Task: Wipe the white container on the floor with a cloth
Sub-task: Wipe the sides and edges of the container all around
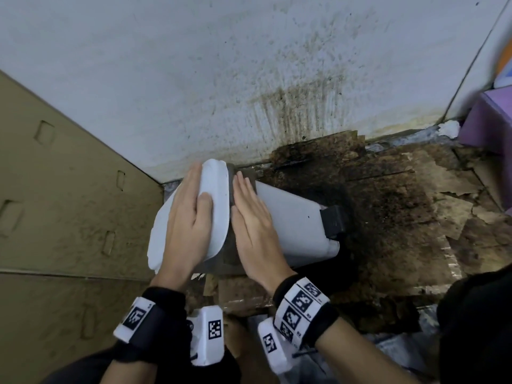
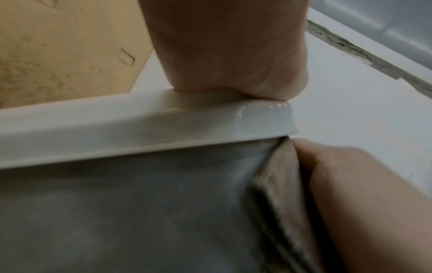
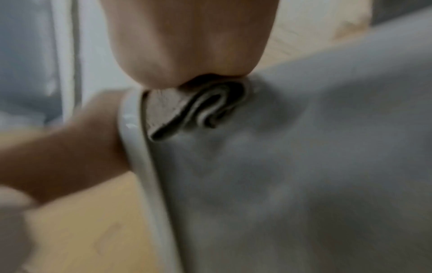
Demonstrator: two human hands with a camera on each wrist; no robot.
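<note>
The white container (image 1: pixel 293 217) lies tilted on the floor by the wall, its lid (image 1: pixel 216 195) turned to the left and its black pedal (image 1: pixel 333 220) to the right. My left hand (image 1: pixel 191 214) rests flat on the lid, thumb spread across it. My right hand (image 1: pixel 252 225) presses a folded grey cloth (image 1: pixel 231 253) flat against the container's body just beside the lid rim. In the left wrist view the cloth (image 2: pixel 280 184) sits under the lid rim (image 2: pixel 140 129). In the blurred right wrist view the folded cloth (image 3: pixel 187 110) is squeezed under my palm.
A brown cardboard box (image 1: pixel 69 189) stands close on the left. The white wall (image 1: pixel 277 79) behind is spattered with dark stains. Stained, torn cardboard (image 1: pixel 388 203) covers the floor to the right. A purple object (image 1: pixel 487 126) sits at the far right.
</note>
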